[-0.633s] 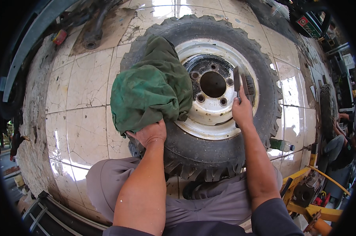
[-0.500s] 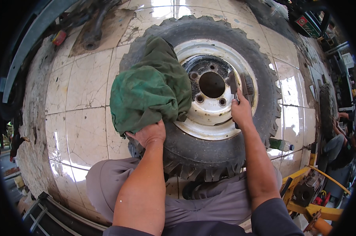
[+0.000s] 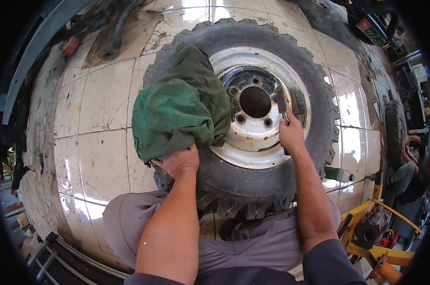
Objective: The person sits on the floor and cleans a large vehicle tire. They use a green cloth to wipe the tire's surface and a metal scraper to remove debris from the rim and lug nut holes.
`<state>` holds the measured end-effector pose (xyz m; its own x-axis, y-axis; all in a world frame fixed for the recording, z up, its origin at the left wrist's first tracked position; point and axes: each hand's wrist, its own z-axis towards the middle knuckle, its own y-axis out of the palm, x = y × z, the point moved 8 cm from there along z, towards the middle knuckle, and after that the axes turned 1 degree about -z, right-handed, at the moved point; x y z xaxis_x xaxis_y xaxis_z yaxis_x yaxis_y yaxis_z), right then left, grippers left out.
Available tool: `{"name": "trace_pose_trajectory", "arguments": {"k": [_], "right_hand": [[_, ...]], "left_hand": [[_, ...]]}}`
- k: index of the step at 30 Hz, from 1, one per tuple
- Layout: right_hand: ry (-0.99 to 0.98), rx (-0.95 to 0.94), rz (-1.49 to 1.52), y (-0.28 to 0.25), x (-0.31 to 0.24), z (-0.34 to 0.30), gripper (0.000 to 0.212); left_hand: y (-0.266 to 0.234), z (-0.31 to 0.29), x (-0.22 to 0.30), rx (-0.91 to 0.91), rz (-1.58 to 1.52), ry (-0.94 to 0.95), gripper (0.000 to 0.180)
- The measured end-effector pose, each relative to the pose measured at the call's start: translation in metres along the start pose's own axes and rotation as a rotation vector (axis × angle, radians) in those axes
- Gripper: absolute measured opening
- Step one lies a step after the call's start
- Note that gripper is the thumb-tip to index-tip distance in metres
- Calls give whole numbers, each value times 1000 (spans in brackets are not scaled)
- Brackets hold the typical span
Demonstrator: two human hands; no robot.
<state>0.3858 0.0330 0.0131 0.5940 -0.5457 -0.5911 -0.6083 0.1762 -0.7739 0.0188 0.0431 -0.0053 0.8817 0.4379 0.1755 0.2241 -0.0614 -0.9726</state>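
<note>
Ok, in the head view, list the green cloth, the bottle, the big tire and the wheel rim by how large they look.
Largest to smallest:
1. Tire
2. Green cloth and wheel rim: too close to rank, since the cloth hides part of the rim
3. Bottle

The place was a vehicle workshop: a treaded tyre [image 3: 246, 183] lay on cracked floor tiles [image 3: 103, 102], a dark metal part [image 3: 117, 35] rested on a stained sheet [image 3: 141, 29], a yellow frame [image 3: 397, 258] stood nearby, and a co-worker [image 3: 406, 175] was at a second tyre [image 3: 393, 126].
</note>
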Motion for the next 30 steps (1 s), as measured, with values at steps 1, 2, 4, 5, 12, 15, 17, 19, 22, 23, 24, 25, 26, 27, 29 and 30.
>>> {"name": "trace_pose_trajectory", "arguments": {"k": [1, 2, 4, 5, 12, 15, 17, 19, 22, 23, 24, 25, 26, 27, 29, 30], "right_hand": [[-15, 16, 9, -2, -7, -4, 53], [-30, 32, 19, -4, -13, -7, 53], [-81, 89, -39, -11, -23, -8, 53], [-106, 119, -70, -15, -26, -8, 53], [-104, 45, -163, -12, -35, -10, 53], [-142, 46, -181, -16, -32, -7, 53], [-141, 41, -178, -12, -23, -6, 53], [-141, 48, -159, -12, -22, -6, 53], [-111, 41, -156, -14, -27, -7, 53], [-82, 14, -188, -12, -24, -5, 53], [-53, -13, -220, -11, -20, -4, 53], [-98, 12, -195, -12, -19, -2, 53], [-144, 38, -171, -13, -16, 0, 53], [-189, 63, -146, -14, -15, 2, 54], [-189, 70, -130, -16, -24, 0, 54], [-190, 73, -123, -16, -29, -1, 54]], "left_hand": [[0, -1, -1, 35, 2, 5, 70], [0, -2, -3, 69, 3, 10, 70], [2, 1, -5, 33, 1, -6, 70], [2, 1, -4, 14, -2, -12, 70], [7, 1, -10, 93, 14, 3, 70], [5, 0, -5, 42, 22, 5, 71], [3, 0, -3, 31, 25, 22, 71], [3, 0, -3, 89, 23, 25, 71], [2, 1, -5, 44, 21, -2, 71], [2, 1, -4, 7, 16, -12, 71], [3, 0, -4, 8, 25, -8, 71], [3, 0, -5, 11, 30, 0, 71], [3, 0, -4, 15, 36, 7, 71], [2, 1, -2, 19, 22, 10, 71], [2, -1, -4, 24, 9, 5, 71], [3, -1, -5, 26, 16, 0, 71]]}}
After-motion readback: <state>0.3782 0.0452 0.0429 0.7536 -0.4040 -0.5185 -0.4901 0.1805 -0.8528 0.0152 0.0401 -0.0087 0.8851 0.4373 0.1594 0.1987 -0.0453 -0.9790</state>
